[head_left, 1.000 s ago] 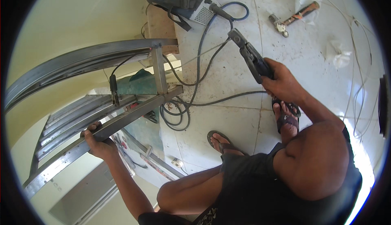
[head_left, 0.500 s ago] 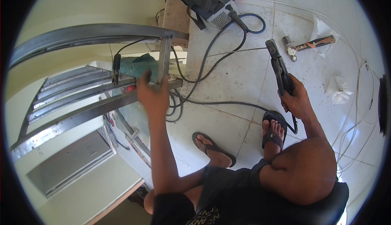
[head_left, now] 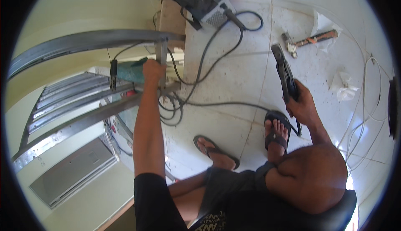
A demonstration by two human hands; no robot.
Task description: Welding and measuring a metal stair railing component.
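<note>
My left hand (head_left: 153, 70) is closed beside the short upright steel post (head_left: 162, 51) of a curved frame (head_left: 96, 39); what its fingers hold is hidden, with a teal item (head_left: 129, 72) just behind. A black clamp (head_left: 113, 74) on a cable hangs left of it, over slatted metalwork (head_left: 67, 99). A long lower steel bar (head_left: 71, 130) runs beneath my left forearm. My right hand (head_left: 303, 103) is wrapped around a black electrode holder (head_left: 282, 70), held above the tiles, a thin rod faintly visible reaching left from its head. Its cable dangles to my right foot.
A black welding machine (head_left: 188, 1) with looped cables (head_left: 200, 63) sits at the top. A hammer (head_left: 315, 38), crumpled white paper (head_left: 343, 86) and white wires (head_left: 363, 105) lie on the tiled floor (head_left: 225, 80) at right. My sandalled feet (head_left: 275, 135) are below.
My left hand let go of the lower bar, moved up and right, and closed by the upright post. My right hand, with the holder, moved right and slightly down.
</note>
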